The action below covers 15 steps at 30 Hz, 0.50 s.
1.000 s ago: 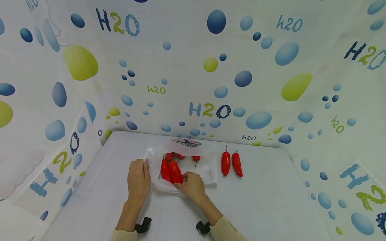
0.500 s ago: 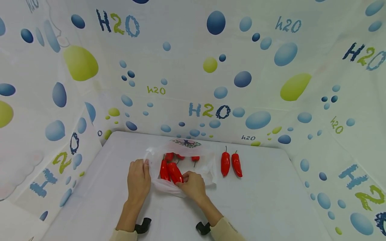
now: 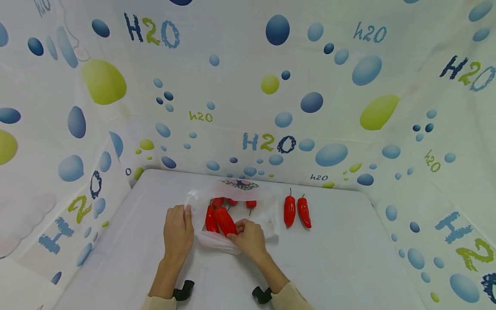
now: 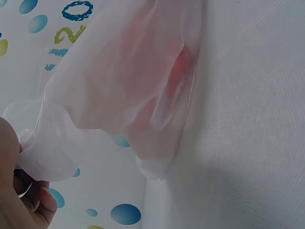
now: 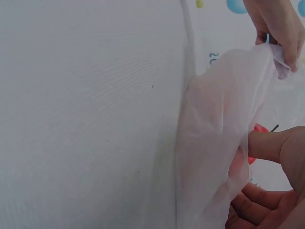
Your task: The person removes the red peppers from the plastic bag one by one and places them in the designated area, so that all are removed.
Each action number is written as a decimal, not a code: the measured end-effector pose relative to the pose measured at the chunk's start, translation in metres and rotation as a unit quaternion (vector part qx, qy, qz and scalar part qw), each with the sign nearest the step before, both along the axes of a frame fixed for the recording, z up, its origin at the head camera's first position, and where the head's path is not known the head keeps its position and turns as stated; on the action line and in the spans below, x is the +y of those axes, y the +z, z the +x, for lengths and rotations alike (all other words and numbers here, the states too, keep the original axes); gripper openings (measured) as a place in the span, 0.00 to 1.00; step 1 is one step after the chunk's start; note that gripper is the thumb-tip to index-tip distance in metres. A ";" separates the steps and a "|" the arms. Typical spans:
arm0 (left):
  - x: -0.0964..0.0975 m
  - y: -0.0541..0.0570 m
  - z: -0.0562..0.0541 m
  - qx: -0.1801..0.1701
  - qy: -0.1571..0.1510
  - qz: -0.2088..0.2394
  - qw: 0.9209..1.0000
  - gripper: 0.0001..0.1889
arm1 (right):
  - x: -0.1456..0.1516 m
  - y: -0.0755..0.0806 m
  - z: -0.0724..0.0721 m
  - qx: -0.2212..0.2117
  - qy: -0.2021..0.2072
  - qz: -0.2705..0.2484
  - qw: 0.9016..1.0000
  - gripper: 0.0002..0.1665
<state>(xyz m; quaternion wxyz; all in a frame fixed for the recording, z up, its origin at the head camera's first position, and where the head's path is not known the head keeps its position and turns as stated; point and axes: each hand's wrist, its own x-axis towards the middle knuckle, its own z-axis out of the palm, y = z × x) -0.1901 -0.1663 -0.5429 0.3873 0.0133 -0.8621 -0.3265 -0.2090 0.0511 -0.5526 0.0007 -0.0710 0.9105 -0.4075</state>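
Observation:
A thin white plastic bag (image 3: 217,242) lies with its mouth spread on the table. My left hand (image 3: 178,230) pinches the bag's left rim; in the left wrist view those fingers hold the translucent film (image 4: 52,148). At the bag's front lip, my right hand (image 3: 249,239) grips the lower end of a glossy red pepper (image 3: 225,220), its thumb reaching inside the rim in the right wrist view. Beside that pepper another red pepper (image 3: 211,220) leans in the bag. Several more show deeper in, such as one with a stem (image 3: 251,204), partly hidden by the film.
Two red peppers, one straight (image 3: 289,211) and one slightly curved (image 3: 304,212), lie to the right of the bag. A white cloth (image 3: 348,254) covers the table. Behind and at both sides stands a patterned curtain (image 3: 248,103).
The pepper at my right hand has shifted slightly right, then tipped up a little over the bag's front lip. My right hand has moved barely. My left hand stays in place.

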 end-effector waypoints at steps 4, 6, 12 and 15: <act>0.000 0.001 0.001 -0.007 -0.003 0.002 1.000 0.08 | 0.003 0.004 0.002 0.000 0.001 -0.024 1.000 0.21; 0.000 0.001 0.001 -0.008 -0.003 0.002 1.000 0.08 | 0.005 0.006 0.003 0.004 0.003 -0.032 0.999 0.21; 0.001 0.001 0.001 -0.002 -0.002 -0.002 1.000 0.07 | 0.009 0.012 0.007 0.012 0.001 -0.053 0.999 0.20; 0.001 0.002 0.001 0.002 0.000 -0.003 1.000 0.07 | 0.011 0.015 0.007 0.008 -0.005 -0.056 0.998 0.20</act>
